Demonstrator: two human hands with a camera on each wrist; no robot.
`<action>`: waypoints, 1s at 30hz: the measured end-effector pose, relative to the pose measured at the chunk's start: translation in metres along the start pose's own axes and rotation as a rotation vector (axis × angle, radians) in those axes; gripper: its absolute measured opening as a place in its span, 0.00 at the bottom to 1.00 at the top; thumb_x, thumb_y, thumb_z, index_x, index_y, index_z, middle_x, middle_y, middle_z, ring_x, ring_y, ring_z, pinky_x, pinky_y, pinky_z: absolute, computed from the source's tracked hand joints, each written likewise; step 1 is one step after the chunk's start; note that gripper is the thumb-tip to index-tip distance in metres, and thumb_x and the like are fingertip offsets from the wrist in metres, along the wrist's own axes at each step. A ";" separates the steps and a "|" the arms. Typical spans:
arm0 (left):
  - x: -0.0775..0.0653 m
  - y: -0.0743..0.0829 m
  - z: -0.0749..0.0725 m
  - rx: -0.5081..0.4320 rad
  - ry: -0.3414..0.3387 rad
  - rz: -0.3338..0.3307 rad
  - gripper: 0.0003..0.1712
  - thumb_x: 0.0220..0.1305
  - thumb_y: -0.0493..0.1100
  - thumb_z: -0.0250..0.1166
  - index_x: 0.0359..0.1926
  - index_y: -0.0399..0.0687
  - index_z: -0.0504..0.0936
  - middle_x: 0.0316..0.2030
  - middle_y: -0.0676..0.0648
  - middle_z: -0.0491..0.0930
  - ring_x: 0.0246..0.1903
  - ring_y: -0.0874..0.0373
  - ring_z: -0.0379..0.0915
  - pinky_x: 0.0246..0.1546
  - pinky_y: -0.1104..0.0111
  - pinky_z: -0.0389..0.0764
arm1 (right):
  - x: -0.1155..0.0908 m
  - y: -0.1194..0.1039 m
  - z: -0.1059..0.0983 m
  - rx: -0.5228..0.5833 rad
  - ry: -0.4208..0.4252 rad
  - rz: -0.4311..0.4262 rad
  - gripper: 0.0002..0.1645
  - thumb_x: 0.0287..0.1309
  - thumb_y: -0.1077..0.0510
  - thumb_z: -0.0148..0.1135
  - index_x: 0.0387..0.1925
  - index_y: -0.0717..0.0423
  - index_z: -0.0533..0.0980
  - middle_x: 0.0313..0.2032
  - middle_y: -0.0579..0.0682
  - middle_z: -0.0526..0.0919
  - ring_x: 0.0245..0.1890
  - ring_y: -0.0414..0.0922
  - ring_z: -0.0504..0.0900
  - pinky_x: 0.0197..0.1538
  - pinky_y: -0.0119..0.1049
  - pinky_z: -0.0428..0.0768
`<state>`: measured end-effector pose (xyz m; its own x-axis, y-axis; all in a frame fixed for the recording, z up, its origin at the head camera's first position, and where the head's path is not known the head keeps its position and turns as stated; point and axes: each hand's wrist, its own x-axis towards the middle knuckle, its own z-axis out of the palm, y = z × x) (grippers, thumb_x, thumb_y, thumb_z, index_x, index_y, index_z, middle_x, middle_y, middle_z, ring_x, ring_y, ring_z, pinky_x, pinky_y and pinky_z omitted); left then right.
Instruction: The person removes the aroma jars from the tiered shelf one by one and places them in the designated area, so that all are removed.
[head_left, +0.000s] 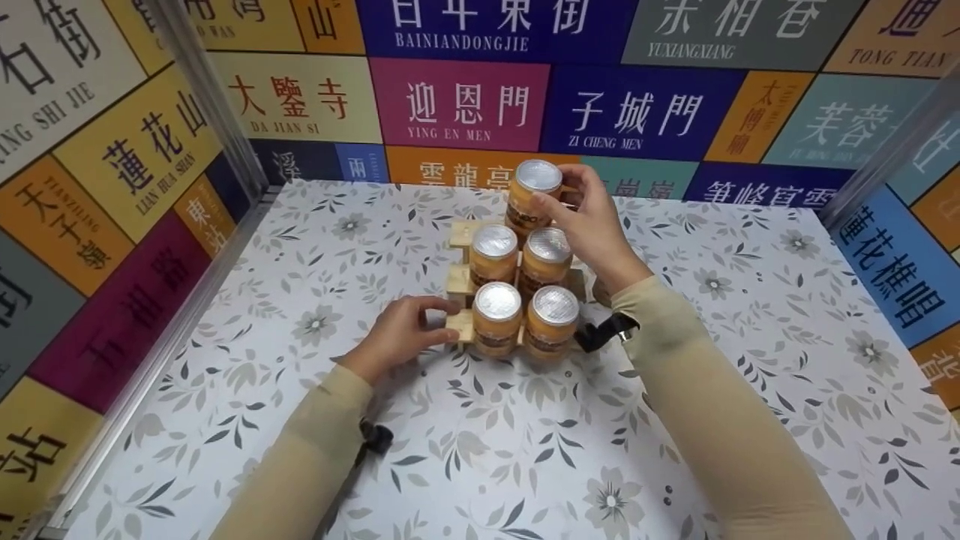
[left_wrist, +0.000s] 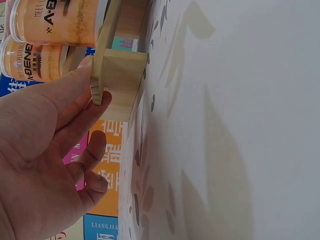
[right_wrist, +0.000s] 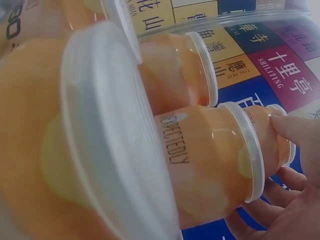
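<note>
A stepped wooden rack [head_left: 460, 281] holds orange jars with pale, shiny lids, two on the front step and two on the middle one. My left hand [head_left: 405, 330] pinches the rack's front left end. In the left wrist view, the thumb lies over the edge of the wooden slat [left_wrist: 98, 82] and fingers lie under it. My right hand [head_left: 592, 225] grips one more jar [head_left: 534, 196] by its side, upright at the back of the rack. Nearer jars, such as the middle right jar [right_wrist: 200, 160], partly hide that held jar in the right wrist view.
The table [head_left: 315, 450] has a white cover with grey flowers and leaves. Behind it stands a wall of coloured sign panels [head_left: 457, 101], and more panels [head_left: 112, 300] line the left side. A black strap [head_left: 604, 330] is on the right wrist, close to the front right jar [head_left: 553, 322].
</note>
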<state>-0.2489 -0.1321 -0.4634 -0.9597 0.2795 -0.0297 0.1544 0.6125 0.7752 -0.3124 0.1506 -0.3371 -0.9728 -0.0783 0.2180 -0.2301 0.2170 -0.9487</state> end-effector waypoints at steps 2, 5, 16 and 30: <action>-0.001 0.000 0.001 -0.001 -0.002 0.010 0.24 0.59 0.49 0.78 0.57 0.59 0.86 0.49 0.54 0.86 0.35 0.56 0.75 0.40 0.64 0.74 | -0.001 0.000 -0.002 0.007 0.013 -0.006 0.35 0.68 0.53 0.68 0.68 0.59 0.64 0.64 0.56 0.75 0.63 0.49 0.76 0.65 0.40 0.75; -0.001 -0.001 0.002 0.000 -0.005 0.023 0.24 0.59 0.49 0.78 0.57 0.58 0.87 0.45 0.52 0.86 0.32 0.57 0.73 0.36 0.65 0.72 | -0.002 0.000 -0.005 0.022 0.041 -0.021 0.34 0.68 0.54 0.67 0.68 0.59 0.64 0.65 0.56 0.75 0.61 0.48 0.77 0.62 0.38 0.76; -0.001 -0.001 0.000 -0.012 -0.012 -0.003 0.24 0.59 0.47 0.78 0.57 0.59 0.86 0.52 0.56 0.86 0.34 0.56 0.74 0.40 0.63 0.73 | -0.009 0.007 -0.024 0.054 0.121 -0.050 0.30 0.69 0.54 0.66 0.66 0.57 0.66 0.63 0.53 0.74 0.58 0.45 0.75 0.62 0.38 0.72; -0.002 0.000 0.000 -0.034 -0.011 -0.017 0.25 0.58 0.47 0.78 0.57 0.61 0.86 0.51 0.57 0.86 0.37 0.55 0.75 0.43 0.63 0.75 | -0.029 0.026 -0.058 0.005 0.133 -0.048 0.33 0.70 0.53 0.65 0.68 0.61 0.63 0.66 0.56 0.71 0.59 0.45 0.75 0.65 0.38 0.72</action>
<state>-0.2471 -0.1323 -0.4635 -0.9594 0.2777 -0.0496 0.1302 0.5918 0.7955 -0.2914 0.2147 -0.3549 -0.9557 0.0416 0.2913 -0.2765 0.2115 -0.9374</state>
